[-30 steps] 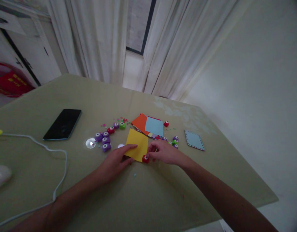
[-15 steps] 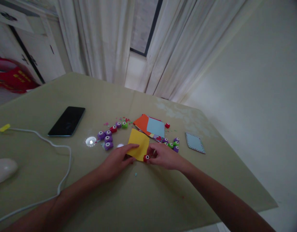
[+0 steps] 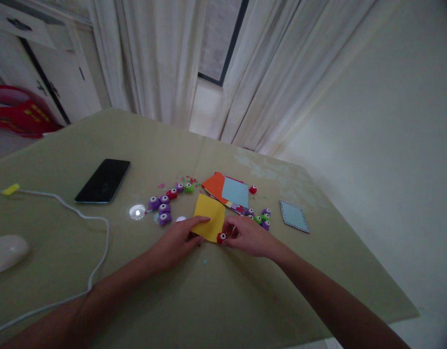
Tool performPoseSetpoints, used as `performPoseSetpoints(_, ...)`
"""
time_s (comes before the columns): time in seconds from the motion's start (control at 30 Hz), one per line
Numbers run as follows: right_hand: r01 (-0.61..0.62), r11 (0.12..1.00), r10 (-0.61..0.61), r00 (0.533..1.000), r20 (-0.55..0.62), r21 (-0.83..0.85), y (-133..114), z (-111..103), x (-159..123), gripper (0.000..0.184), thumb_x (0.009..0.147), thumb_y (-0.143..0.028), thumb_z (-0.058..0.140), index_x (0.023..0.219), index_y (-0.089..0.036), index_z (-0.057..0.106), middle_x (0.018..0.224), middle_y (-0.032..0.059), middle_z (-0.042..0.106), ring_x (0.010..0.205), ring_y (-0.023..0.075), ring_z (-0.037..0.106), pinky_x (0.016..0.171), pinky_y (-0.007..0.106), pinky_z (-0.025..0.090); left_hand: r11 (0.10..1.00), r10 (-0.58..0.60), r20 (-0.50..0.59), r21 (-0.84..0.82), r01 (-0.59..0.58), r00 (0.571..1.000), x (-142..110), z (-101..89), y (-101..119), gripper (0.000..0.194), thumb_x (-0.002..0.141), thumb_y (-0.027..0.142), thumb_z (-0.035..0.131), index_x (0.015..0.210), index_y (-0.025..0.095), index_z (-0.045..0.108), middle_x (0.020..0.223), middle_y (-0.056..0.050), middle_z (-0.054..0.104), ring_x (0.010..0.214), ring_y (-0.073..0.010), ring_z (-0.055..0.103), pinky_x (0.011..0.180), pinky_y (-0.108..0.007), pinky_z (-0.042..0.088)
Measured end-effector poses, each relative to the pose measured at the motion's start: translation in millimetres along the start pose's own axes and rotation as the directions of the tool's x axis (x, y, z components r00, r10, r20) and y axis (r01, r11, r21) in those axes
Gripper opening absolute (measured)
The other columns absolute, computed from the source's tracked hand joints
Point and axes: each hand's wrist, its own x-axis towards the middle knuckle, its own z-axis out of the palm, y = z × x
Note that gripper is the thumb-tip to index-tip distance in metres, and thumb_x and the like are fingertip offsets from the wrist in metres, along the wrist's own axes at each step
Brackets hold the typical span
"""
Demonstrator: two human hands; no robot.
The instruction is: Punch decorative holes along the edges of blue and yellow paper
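Far left, the white mouse [image 3: 8, 253] and a white cable [image 3: 106, 237], with the black tablet [image 3: 103, 181] beyond. Now the left forearm, up from the lower left corner, and the left hand [image 3: 179, 238] lies low, palm down, index stretched across the yellow sheet [image 3: 213, 211], thumb parted from it at the near-left edge; whether that thumb goes under, I can't tell. Purple eyed pieces [image 3: 164, 213] sit just beyond its wrist. Centre: the sheet lies at a slant, and at its near-right corner, the red eyed piece [image 3: 221, 237]! The right hand [image 3: 226, 234] has it, thumb and index nearly closed in a pinch, wrist bent inward, forearm slanting up from lower right. The light blue square [image 3: 295, 216] is well apart, and the tabletop [image 3: 339, 271] runs on to its slanting right edge.
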Motion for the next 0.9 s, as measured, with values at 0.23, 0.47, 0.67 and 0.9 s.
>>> performPoseSetpoints(0.23,0.011,0.999,-0.011,1.000,-0.002,0.030,0,-1,-1,0.013,0.090,-0.021,0.081,0.097,-0.019,0.070,0.093,0.0022,0.076,0.081,0.0181,0.068,0.070,0.028,0.044,1.000,-0.013,0.014,0.004,0.013,1.000,-1,-2.0,4,0.058,0.094,0.030,0.062,0.151,0.023,0.064,0.134,-0.012,0.076,0.105,-0.0285,0.075,0.093,-0.042,0.059)
performPoseSetpoints(0.47,0.018,1.000,-0.017,1.000,-0.010,0.023,2,0,-1,0.013,0.091,-0.023,0.081,0.097,-0.019,0.070,0.091,0.0019,0.075,0.079,0.0181,0.067,0.069,0.028,0.045,1.000,-0.015,0.015,-0.006,0.015,1.000,0,-0.8,2,0.059,0.093,0.030,0.062,0.151,0.022,0.064,0.135,-0.012,0.075,0.108,-0.0291,0.075,0.094,-0.042,0.059)
performPoseSetpoints(0.67,-0.005,0.999,0.005,1.000,0.002,0.034,0,-2,0,0.017,0.088,-0.022,0.083,0.099,-0.020,0.071,0.092,0.0010,0.075,0.079,0.0176,0.066,0.069,0.028,0.044,1.000,0.000,0.005,0.009,0.000,1.000,0,-0.9,1,0.058,0.092,0.026,0.063,0.150,0.025,0.065,0.137,-0.010,0.076,0.107,-0.0275,0.074,0.097,-0.042,0.058)
performPoseSetpoints(0.9,-0.063,0.994,0.058,0.997,0.053,0.094,1,-15,2,0.018,0.091,-0.032,0.082,0.094,-0.019,0.071,0.082,-0.0003,0.070,0.071,0.0157,0.060,0.062,0.027,0.040,1.000,0.003,-0.004,0.010,-0.003,1.000,0,-1.3,3,0.055,0.093,0.025,0.063,0.148,0.025,0.066,0.135,-0.009,0.077,0.107,-0.0264,0.075,0.097,-0.041,0.059)
